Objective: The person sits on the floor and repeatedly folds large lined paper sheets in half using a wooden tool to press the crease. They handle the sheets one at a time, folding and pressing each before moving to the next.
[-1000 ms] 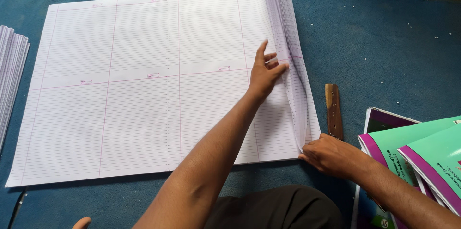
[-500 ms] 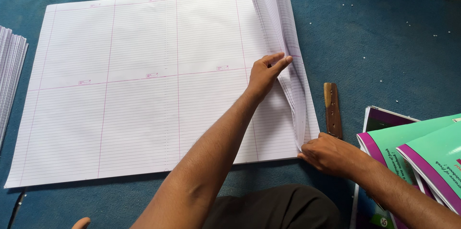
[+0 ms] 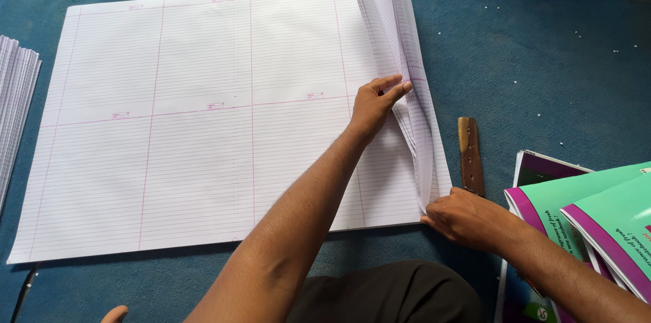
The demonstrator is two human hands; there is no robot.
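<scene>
Head view shows a big lined paper stack [image 3: 203,126] lying flat on the blue mat [image 3: 542,58], long side running left to right. Only its right edge sheets [image 3: 400,45] are lifted; most lie flat. Left hand [image 3: 373,107] pinches those sheets. Right hand [image 3: 468,218] pinches the near corner.

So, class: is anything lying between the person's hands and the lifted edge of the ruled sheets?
Nothing visible does. The left hand already pinches the raised sheets midway along the edge, and the right hand holds their near corner. The wooden ruler lies on the blue mat just outside the stack, clear of both hands.
</scene>
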